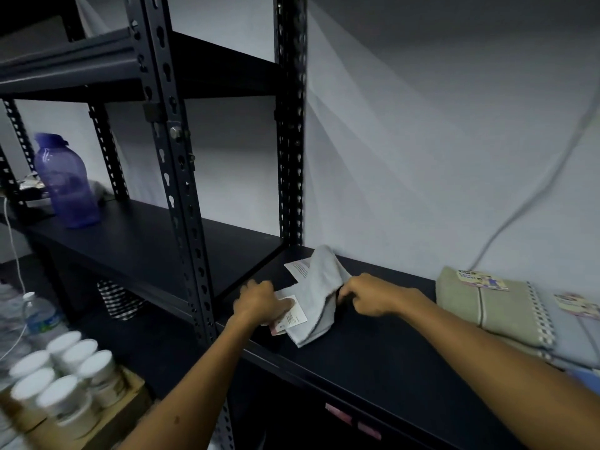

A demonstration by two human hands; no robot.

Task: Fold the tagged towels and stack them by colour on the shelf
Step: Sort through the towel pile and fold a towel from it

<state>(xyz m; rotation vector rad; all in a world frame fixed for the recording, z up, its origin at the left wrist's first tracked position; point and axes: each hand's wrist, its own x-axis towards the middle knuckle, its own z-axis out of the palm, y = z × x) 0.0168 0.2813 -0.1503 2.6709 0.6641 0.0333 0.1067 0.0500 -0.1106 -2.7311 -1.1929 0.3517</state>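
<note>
Print on the paper tag [293, 315] too small to read, and partly covered by the left hand [259, 302]. Fingertips of the right hand [370, 295] tucked out of sight behind the grey towel [319, 293]. Cut off by the right edge: the pale blue towel [574, 339]; blurred at lower left, the white-lidded jars [61, 375].
</note>
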